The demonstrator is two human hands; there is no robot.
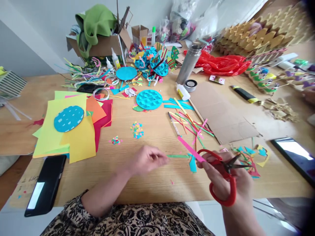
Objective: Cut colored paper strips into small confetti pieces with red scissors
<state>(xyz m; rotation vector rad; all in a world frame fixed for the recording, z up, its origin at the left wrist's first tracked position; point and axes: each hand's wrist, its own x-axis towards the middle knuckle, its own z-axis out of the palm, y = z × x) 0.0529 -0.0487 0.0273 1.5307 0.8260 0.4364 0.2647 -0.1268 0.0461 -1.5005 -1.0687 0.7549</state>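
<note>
My right hand (228,177) holds red-handled scissors (227,167), their blades parted and pointing right. Its thumb and fingers also pinch a bright pink paper strip (190,149) that slants up to the left. My left hand (150,159), slightly blurred, is closed in a pinch over the table; what it holds, if anything, cannot be made out. Just right of its fingertips lies a green paper strip (178,156), and whether they touch is unclear. A blue paper scrap (193,164) rests between the hands. Several coloured paper strips (189,121) lie crossed beyond, beside a thin pen (173,124).
Left are stacked coloured papers (56,144) under a spotted blue disc (69,118) and a phone (46,185). Confetti piles (137,130) and a blue disc (149,99) sit mid-table. Right are cardboard (221,111), another phone (295,157) and a metal flask (189,64).
</note>
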